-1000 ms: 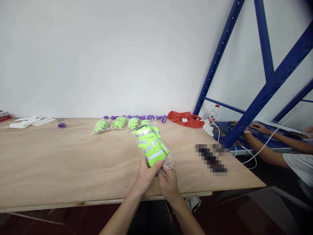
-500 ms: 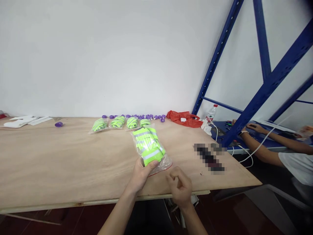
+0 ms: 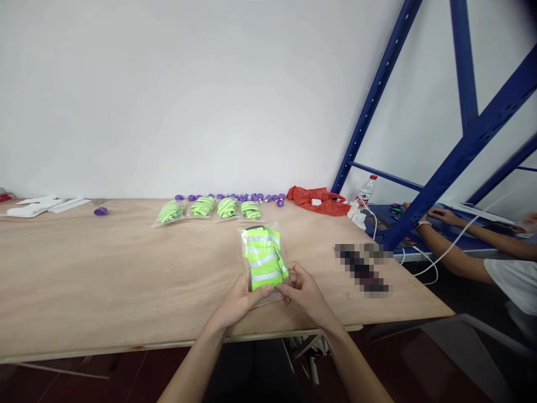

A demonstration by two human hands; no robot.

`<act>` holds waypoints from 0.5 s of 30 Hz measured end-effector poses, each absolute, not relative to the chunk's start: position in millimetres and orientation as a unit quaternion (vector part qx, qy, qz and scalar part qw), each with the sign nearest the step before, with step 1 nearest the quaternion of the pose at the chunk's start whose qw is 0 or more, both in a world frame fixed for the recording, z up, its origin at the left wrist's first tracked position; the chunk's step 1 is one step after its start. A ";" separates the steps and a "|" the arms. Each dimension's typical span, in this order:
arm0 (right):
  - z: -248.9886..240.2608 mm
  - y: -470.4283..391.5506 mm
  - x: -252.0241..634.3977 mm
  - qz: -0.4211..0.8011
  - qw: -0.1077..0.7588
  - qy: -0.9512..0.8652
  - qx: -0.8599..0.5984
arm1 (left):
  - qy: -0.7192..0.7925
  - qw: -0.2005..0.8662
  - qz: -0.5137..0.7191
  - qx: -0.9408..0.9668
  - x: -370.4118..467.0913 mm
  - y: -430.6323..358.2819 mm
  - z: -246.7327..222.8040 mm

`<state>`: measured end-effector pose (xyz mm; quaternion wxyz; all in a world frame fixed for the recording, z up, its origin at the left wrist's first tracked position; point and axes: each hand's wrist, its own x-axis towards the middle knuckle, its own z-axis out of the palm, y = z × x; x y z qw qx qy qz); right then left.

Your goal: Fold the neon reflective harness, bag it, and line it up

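Head view: both hands (image 3: 268,294) grip the bagged vest (image 3: 264,260) near the table's front edge (image 3: 168,345).

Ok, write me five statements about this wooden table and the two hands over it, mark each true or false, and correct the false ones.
1. The left hand and right hand both hold the clear packet of silver-striped lime fabric. True.
2. The row of bagged lime bundles has two bundles. False: it has four.
3. The crumpled red plastic bag lies left of the cluster of small purple objects. False: it lies right of them.
4. The clear plastic bottle has a blue cap. False: the cap is red.
5. A lone purple object lies right of the flat white pieces. True.
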<state>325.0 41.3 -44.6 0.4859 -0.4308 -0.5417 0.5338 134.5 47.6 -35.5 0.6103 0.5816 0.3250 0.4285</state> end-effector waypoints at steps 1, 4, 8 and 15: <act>-47.2 41.5 324.4 0.527 0.498 -0.531 -0.440 | 0.339 0.604 0.429 0.580 133.9 48.6 -34.5; -54.1 39.3 324.9 0.494 0.522 -0.525 -0.456 | 0.385 0.620 0.444 0.520 134.3 52.0 -32.9; -63.1 32.9 332.0 0.308 0.569 -0.623 -0.439 | 0.406 0.660 0.469 0.424 134.2 56.3 -33.0; -61.4 41.5 341.5 -0.148 0.423 -0.830 -0.332 | 0.380 0.687 0.468 0.407 131.5 59.0 -34.8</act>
